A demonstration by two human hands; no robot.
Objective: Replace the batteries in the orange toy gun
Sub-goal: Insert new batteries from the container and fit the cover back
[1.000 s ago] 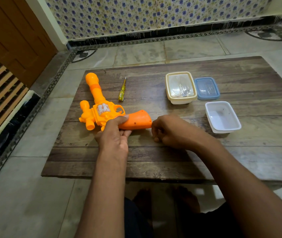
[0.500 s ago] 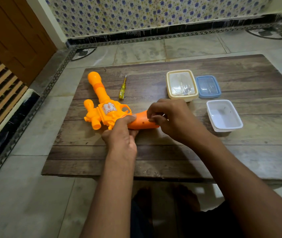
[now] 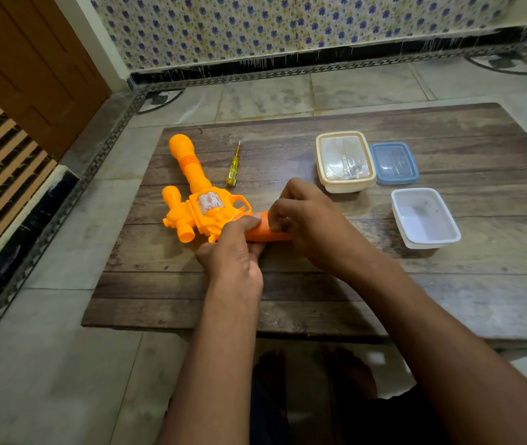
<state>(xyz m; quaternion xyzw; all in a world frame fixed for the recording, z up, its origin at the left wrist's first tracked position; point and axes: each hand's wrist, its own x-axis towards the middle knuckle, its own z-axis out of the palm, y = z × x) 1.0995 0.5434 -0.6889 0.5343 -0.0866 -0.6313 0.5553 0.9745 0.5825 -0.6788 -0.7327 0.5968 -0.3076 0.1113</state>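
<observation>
Head view: orange moulded-plastic toy gun [image 3: 203, 203], flat on brown wooden board [image 3: 288, 300], beside yellow-handled screwdriver [image 3: 233, 167]. Left hand [image 3: 235, 252] grips handle base; right hand [image 3: 307, 220] curled over handle end (contents unseen). Likely light, rigid, slippery; hold by handle.

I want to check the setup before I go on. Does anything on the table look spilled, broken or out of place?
Nothing stands out. The orange toy gun lies flat, both hands on its handle. The screwdriver lies beside the barrel. The lidded box, blue lid and open white tub sit upright, apart.
</observation>
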